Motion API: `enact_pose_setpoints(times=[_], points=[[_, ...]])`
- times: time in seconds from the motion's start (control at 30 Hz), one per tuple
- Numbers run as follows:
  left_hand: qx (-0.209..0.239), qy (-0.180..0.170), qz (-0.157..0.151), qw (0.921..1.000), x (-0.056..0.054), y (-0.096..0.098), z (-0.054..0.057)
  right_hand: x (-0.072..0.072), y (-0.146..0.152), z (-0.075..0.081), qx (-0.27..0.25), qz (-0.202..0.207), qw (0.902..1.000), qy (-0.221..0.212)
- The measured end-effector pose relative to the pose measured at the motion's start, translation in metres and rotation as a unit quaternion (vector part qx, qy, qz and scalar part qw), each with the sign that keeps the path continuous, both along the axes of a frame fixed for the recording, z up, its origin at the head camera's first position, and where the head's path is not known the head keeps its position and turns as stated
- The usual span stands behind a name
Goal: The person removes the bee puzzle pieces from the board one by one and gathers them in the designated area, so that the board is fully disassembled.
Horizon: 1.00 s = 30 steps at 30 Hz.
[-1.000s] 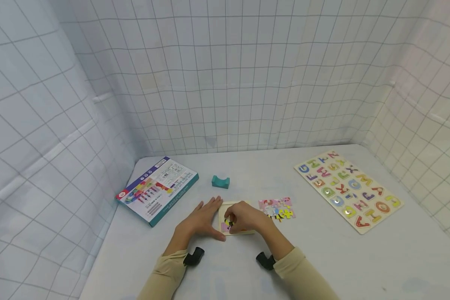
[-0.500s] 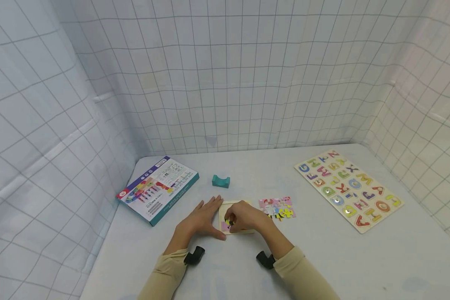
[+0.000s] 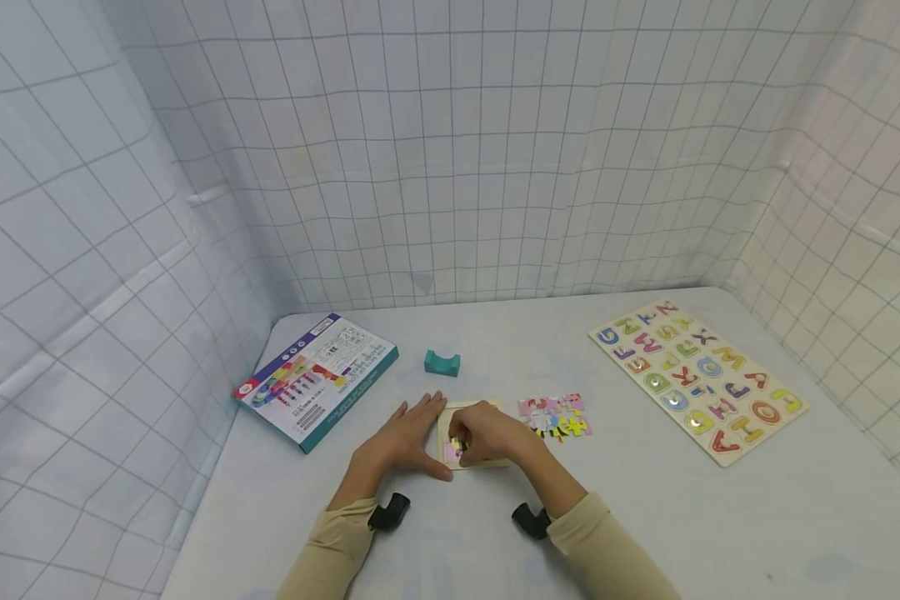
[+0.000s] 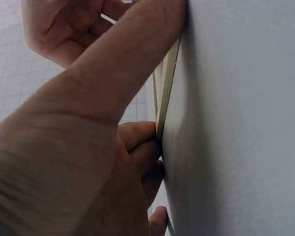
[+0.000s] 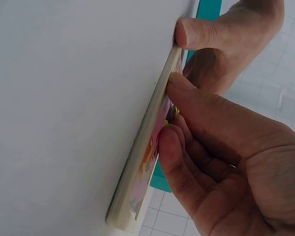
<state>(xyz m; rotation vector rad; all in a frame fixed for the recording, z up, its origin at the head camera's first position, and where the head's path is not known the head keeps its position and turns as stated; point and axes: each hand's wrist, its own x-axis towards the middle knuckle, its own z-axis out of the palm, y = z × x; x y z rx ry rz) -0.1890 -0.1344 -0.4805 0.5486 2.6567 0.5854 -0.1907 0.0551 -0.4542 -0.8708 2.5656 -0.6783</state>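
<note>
In the head view a small wooden puzzle tray lies flat between my two hands. My left hand is spread at its left side, thumb at the near corner and straight fingers along the far left edge. Over the tray my right hand has curled fingers and pinches a yellow and black puzzle piece, mostly hidden by the fingertips. Pink printed pieces sit inside the tray's rim in the right wrist view. The right thumb rests on the tray's edge there. Most of the tray's inside is covered by the right hand.
Several loose jigsaw pieces lie grouped right of the tray. A teal arched block stands beyond it. A flat toy box is at the left, and a wooden alphabet board at the right. Grid-patterned cloth walls surround the table.
The yellow and black piece under my right fingertips has shifted or turned slightly, and more pink shows beside it. Both hands stay in nearly the same place.
</note>
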Motion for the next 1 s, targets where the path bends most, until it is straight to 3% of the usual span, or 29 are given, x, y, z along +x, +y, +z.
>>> enact_pose_setpoints(times=[0.4,1.0], points=[[0.0,-0.007,0.004,1.0,0.0,0.0009,0.0025,0.0004,-0.0003,0.0007,-0.004,0.002,1.0,0.006],[0.001,-0.001,0.0,1.0,0.0013,0.0003,0.0006,-0.0006,0.0056,-0.0009,-0.031,-0.026,0.9985,-0.037]])
